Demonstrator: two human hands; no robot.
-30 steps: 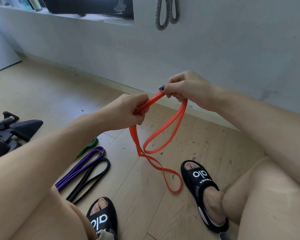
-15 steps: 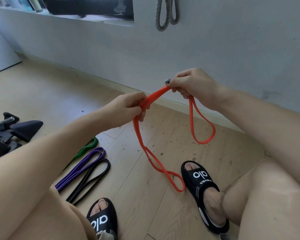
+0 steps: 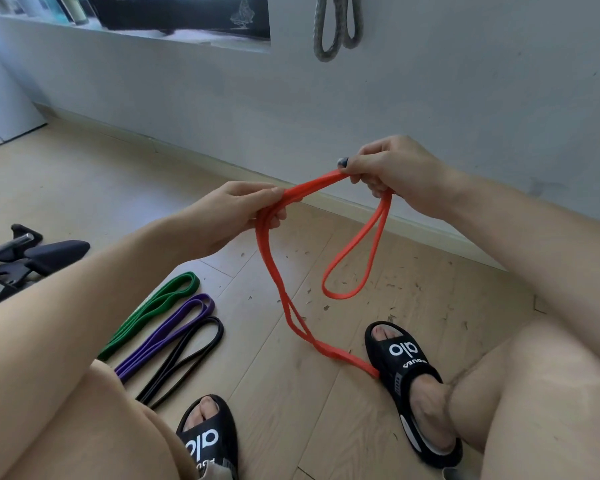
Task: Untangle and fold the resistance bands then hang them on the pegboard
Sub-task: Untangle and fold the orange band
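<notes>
Head view: left hand and right hand both curl their fingers round the orange resistance band, stretched between them at centre. One loop hangs under the right hand; another trails toward 5 o'clock, reaching the right sandal. Green band, purple band and black band lie on the floor at 8 o'clock.

Orange band: smooth rubbery strip, matt w/ slight sheen. Green band, purple band, black band: same flat rubbery look, matt. Floor: pale wood-look planks, smooth, low sheen, specked w/ small dark bits. Wall: painted, matt, a few scuffs. Slides: black, matt, soft-looking strap w/ white printed lettering. Grey rope loops on wall: braided, rough texture.
</notes>
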